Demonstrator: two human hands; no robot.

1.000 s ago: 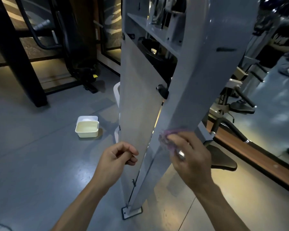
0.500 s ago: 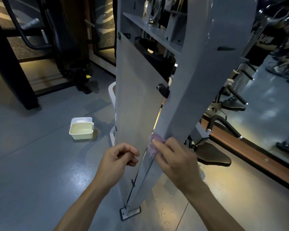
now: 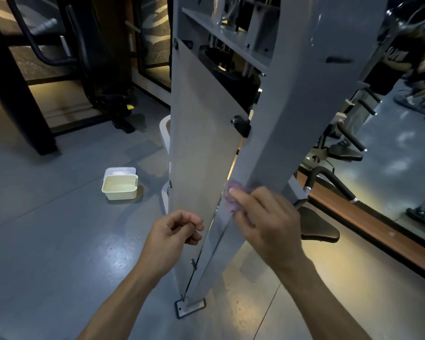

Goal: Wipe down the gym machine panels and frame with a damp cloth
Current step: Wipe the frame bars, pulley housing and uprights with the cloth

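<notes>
Frame upright (image 3: pixel 302 123): grey column; long axis runs from the floor plate up and away, leaning right toward the top.
Side panel (image 3: pixel 201 153): flat grey sheet just left of the upright, parallel to it, a narrow gap between.
Right hand (image 3: pixel 263 222): nearer the work; fingers press the cloth onto the upright's lower left edge.
Left hand (image 3: pixel 174 231): loosely curled, holds nothing, hovers beside the panel's lower edge.
Cloth (image 3: pixel 231 195): purple, bunched under the right fingertips; unwiped surface lies mainly above the grip, along the axis.
</notes>
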